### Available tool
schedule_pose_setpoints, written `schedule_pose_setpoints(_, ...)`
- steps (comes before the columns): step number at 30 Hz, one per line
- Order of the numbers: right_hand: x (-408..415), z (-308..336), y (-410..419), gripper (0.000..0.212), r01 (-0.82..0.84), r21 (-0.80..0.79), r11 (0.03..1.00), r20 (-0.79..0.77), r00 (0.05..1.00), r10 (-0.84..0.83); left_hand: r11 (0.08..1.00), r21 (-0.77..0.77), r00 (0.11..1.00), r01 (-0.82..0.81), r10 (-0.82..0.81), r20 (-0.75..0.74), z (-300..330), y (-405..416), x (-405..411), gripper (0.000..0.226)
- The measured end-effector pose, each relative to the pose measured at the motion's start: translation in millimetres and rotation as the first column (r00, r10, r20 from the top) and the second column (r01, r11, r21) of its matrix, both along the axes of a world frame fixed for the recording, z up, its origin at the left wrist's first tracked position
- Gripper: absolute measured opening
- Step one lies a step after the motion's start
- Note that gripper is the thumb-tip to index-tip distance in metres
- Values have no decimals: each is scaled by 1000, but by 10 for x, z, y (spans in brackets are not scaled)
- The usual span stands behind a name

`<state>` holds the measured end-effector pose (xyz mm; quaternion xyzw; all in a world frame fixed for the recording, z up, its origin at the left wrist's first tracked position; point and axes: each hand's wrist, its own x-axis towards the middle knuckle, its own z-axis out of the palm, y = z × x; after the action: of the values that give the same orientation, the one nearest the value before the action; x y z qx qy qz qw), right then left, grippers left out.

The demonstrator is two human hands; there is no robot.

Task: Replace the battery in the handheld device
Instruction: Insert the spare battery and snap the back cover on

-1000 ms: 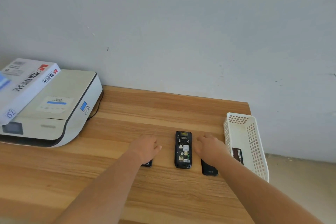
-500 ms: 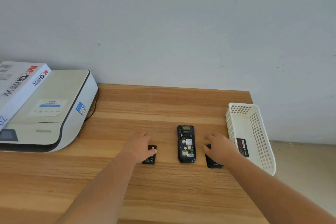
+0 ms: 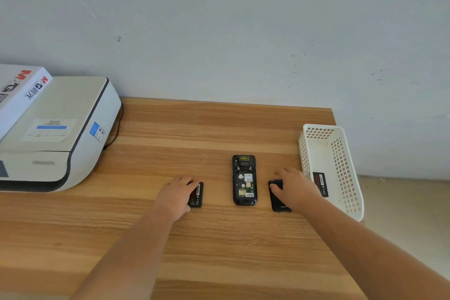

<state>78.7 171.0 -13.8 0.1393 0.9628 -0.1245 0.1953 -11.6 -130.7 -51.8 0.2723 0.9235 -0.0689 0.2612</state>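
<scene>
The black handheld device lies face down in the middle of the wooden table, its back off and the battery bay open and empty. My left hand rests on the left half of a black battery that lies flat to the device's left. My right hand lies over a black back cover to the device's right, with the thumb on its upper left corner. Another black battery with a red label lies inside the white basket.
A white printer with a paper ream on top fills the table's left side, and its cable runs behind it. The perforated basket stands at the table's right edge. A grey wall backs the table.
Both hands have drawn slightly off the parts, which uncovers more of the left battery and the cover on the right. The device has not moved.
</scene>
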Motion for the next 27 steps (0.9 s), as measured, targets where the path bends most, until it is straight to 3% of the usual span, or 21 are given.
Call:
schedule_pose_setpoints(7,4,-9,-24,52,0,-26,1000,-44,999,-1,1000,30,1000,-1,1,11,60,44,-46,79)
schedule_pose_setpoints(12,8,14,-30,51,7,-44,999,-43,999,-9,975,211,998,-64,57,40,268,326,-88,77)
schedule_pose_setpoints(18,27,63,48,48,6,-62,998,-35,999,-8,936,349,997,-35,11,72,433,818,-108,60)
schedule_pose_setpoints(27,98,44,122,41,31,-124,992,-65,997,-39,955,295,977,17,-79,199,279,1166,10,61)
